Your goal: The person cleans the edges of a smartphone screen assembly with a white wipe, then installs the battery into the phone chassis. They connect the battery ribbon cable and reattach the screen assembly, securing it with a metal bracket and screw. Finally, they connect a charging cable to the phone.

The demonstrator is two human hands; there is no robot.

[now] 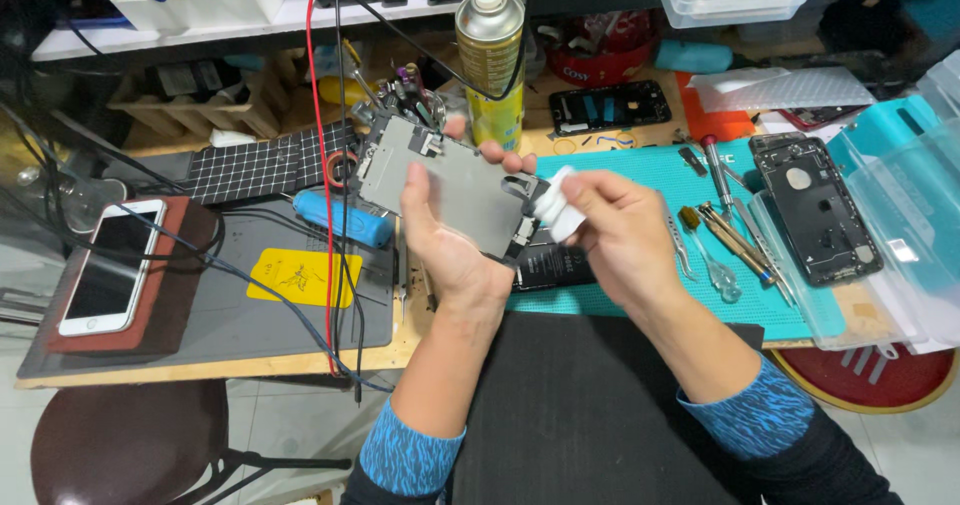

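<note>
Your left hand [440, 235] holds a flat grey phone screen panel [450, 190] up over the front edge of the desk. Your thumb sits on the near face and your fingertips [500, 155] curl over the far edge, so the fingers are clamped on the panel. Its long side runs from upper left to lower right, tilted toward you.

Your right hand [620, 235] is just to the right of it. Those fingers are pinched tight on a small white wad [560, 205], maybe a wipe or cloth. The wad touches the panel's lower right corner, so the right hand is the one that is closest to that corner.

Behind the panel stands a tall spray can [490, 55], gold on top and yellow lower down, with a white cap. A yellow sticker [300, 277] shaped like a slanted box lies on the grey mat [200, 325] to the left. A red round tin [600, 65] sits farther back. A white phone [110, 265] lies at the far left.
</note>
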